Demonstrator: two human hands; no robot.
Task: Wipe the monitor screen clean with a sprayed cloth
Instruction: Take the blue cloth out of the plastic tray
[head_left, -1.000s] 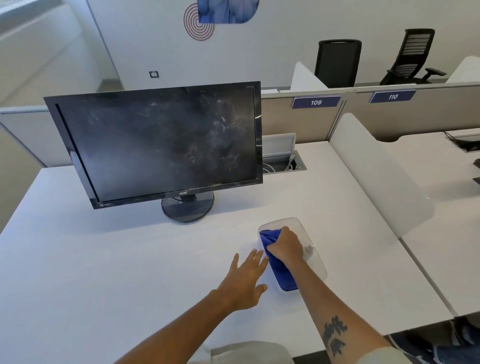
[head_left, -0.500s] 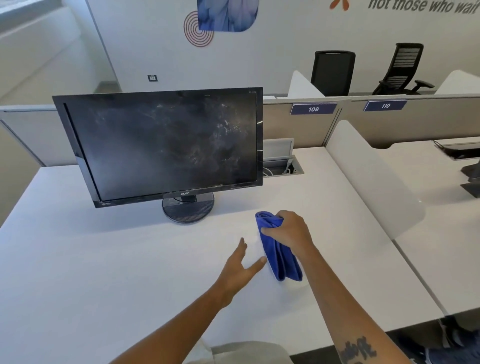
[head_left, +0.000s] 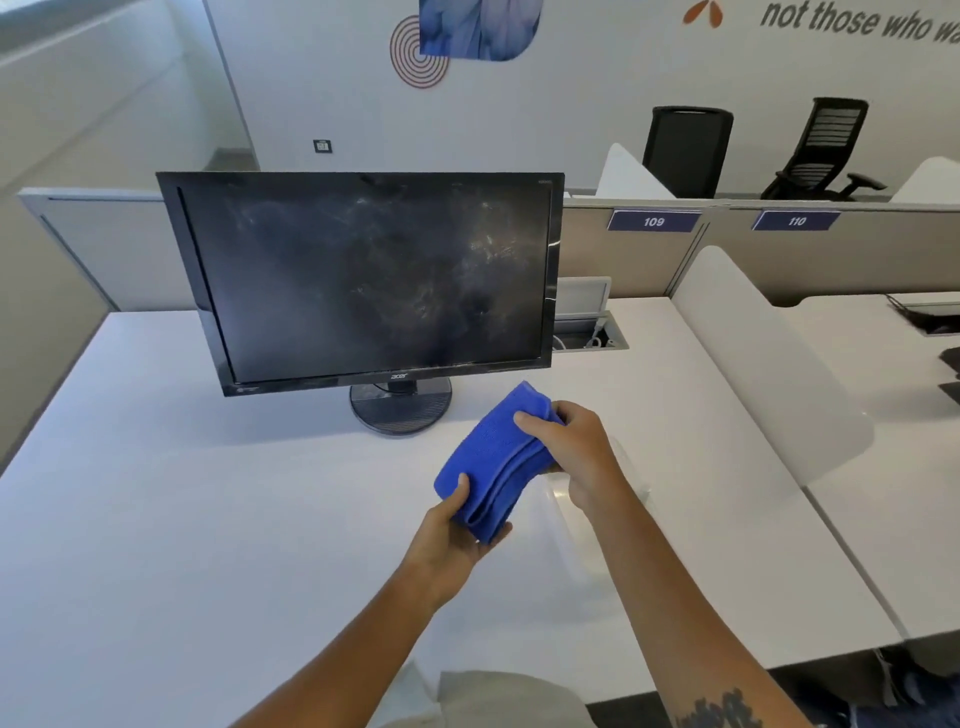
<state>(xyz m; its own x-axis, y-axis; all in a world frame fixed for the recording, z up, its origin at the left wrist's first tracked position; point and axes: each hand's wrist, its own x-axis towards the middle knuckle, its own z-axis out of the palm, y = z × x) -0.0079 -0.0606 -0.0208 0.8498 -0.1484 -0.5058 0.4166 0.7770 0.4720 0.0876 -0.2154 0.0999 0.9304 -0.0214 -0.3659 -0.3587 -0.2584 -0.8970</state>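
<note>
A black monitor stands on the white desk, its dark screen smeared with dusty streaks. In front of its round base I hold a folded blue cloth above the desk with both hands. My right hand grips the cloth's upper end and my left hand grips its lower end. A clear plastic tray lies on the desk under my right forearm, mostly hidden. I see no spray bottle.
A white curved divider separates this desk from the one to the right. A cable hatch sits behind the monitor's right edge. Beige partitions with labels 109 and 110 and two black chairs stand beyond.
My right hand lifted the blue cloth out of the tray and raised it toward the monitor. My left hand came off the desk and took hold of the cloth's lower end.
</note>
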